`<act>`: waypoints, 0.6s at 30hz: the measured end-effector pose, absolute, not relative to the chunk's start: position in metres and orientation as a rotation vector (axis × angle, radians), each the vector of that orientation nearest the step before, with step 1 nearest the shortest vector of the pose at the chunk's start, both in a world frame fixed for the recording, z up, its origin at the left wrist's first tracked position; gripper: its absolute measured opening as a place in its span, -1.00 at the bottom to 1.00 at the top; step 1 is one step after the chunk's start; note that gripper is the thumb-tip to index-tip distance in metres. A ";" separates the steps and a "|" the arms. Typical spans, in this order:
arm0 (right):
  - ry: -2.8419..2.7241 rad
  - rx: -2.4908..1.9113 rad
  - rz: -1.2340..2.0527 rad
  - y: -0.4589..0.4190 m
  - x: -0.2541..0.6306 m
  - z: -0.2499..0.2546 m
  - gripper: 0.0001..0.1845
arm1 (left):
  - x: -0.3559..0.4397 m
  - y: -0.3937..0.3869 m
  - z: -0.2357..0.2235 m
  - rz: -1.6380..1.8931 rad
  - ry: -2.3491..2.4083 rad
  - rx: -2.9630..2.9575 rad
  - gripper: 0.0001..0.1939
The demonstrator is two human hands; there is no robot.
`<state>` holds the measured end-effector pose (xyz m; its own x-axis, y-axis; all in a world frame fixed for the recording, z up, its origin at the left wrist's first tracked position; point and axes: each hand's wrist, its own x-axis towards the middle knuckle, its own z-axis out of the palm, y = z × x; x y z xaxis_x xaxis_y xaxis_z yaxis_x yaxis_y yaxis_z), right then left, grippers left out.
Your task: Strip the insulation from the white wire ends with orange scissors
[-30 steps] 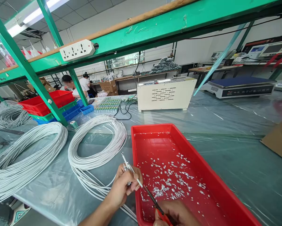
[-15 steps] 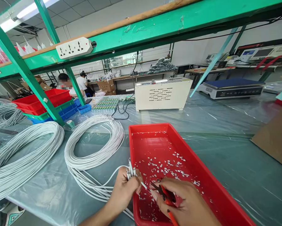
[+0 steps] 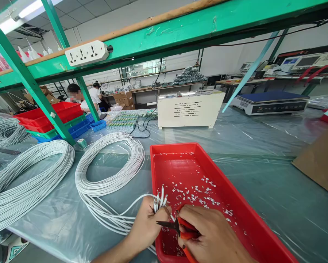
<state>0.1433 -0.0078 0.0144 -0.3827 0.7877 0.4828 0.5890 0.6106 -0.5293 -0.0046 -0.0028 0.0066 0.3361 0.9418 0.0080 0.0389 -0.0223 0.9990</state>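
My left hand is closed around a bunch of white cables, their cut ends sticking up above the fingers. One cable end points right, toward the cutters. In my right hand is a pair of orange-handled wire cutters, the dark jaws pointing left across the left thumb. Both hands are over the near left side of a red tray, which is littered with small white scraps. The held cables run back to a white cable coil on the left.
Another large cable coil lies farther left. Behind the tray stand a cream metal box and a weighing scale. Stacked bins sit back left. A green shelf beam crosses overhead; cardboard is at right.
The cutters have turned so their jaws now point left, and my right hand has come closer to the left. My left hand has shifted slightly right with the cables.
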 end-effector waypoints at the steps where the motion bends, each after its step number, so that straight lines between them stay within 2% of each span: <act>1: -2.092 -1.081 0.318 -0.007 0.143 0.015 -0.84 | -0.005 -0.003 0.006 0.931 1.007 1.424 -0.68; 5: -2.053 -1.169 0.368 -0.003 0.144 0.014 -0.86 | -0.007 -0.003 0.003 0.908 1.032 1.483 -0.66; 10: -1.909 -1.348 0.896 -0.001 0.148 0.004 -0.90 | -0.008 -0.003 0.004 0.893 0.998 1.489 -0.65; 13: -1.809 -1.325 1.054 -0.002 0.150 0.002 -0.95 | -0.009 -0.003 0.007 0.891 1.031 1.495 -0.66; 18: -1.655 -1.168 1.232 -0.003 0.155 0.004 -0.77 | -0.012 -0.001 0.015 0.908 0.933 1.423 -0.66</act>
<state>0.1549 -0.0033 0.0038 -0.3003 0.9527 0.0468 0.2286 0.1195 -0.9662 -0.0119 -0.0010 0.0147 0.3851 0.9227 0.0159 0.0411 -0.0343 0.9986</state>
